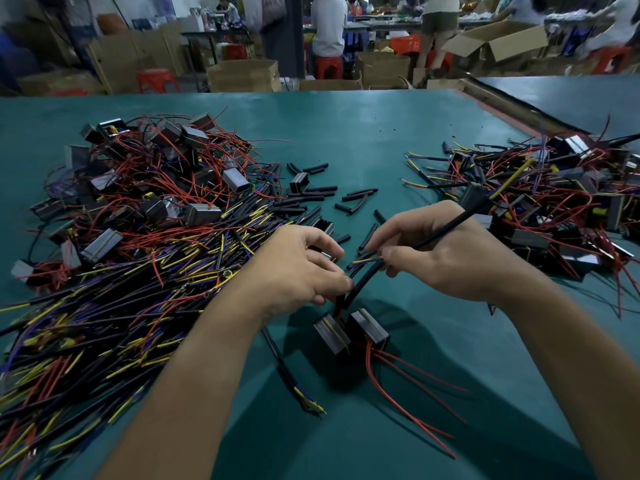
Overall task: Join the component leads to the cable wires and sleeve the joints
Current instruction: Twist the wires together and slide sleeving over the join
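Two small black components (351, 332) with long red leads lie on the green table just below my hands. My left hand (298, 268) pinches the lower end of a black sleeve (362, 284) that rises from the components. My right hand (446, 251) grips a black cable (450, 225) whose yellow and blue wires stick out at my fingertips, next to the sleeve's upper end. The joint itself is hidden between my fingers.
A large heap of components and cables (138, 237) fills the left of the green table (363, 133). Another heap (554, 195) lies at the right. Loose black sleeves (322, 195) are scattered in the middle. A spare cable (287, 372) lies under my left forearm. People work beyond the table.
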